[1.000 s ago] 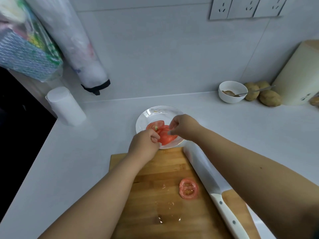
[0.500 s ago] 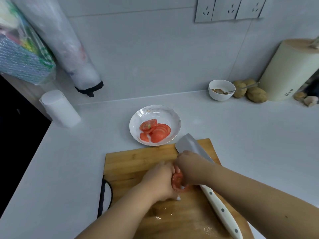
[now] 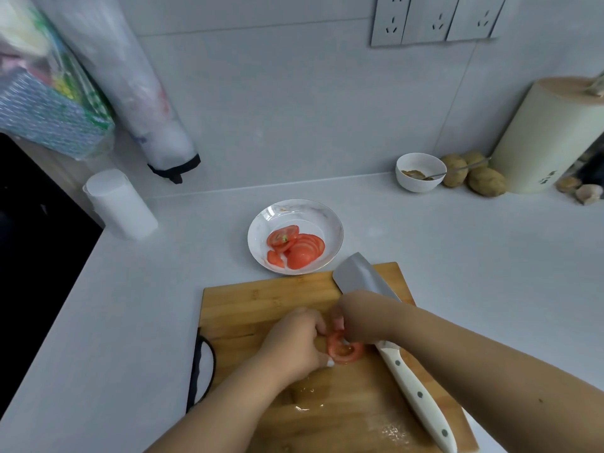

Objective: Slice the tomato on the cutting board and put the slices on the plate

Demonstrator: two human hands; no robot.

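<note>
A last red tomato slice (image 3: 345,350) lies on the wooden cutting board (image 3: 261,302). My left hand (image 3: 294,344) and my right hand (image 3: 359,317) meet over it, fingertips pinching its edges; the slice looks tilted up between them. Beyond the board stands a white plate (image 3: 295,212) holding several tomato slices (image 3: 295,248). A cleaver (image 3: 359,277) with a white riveted handle (image 3: 418,397) lies flat on the board's right side, partly under my right hand.
A white cylinder (image 3: 121,206) stands at back left, a hanging bag roll (image 3: 130,83) above it. At back right are a small white bowl with a spoon (image 3: 420,171), potatoes (image 3: 483,179) and a cream knife block (image 3: 549,135). A dark cooktop (image 3: 32,240) borders the left.
Both hands left the plate, where they set down slices, and came back to the board. They now close on the lone slice and lift its edge.
</note>
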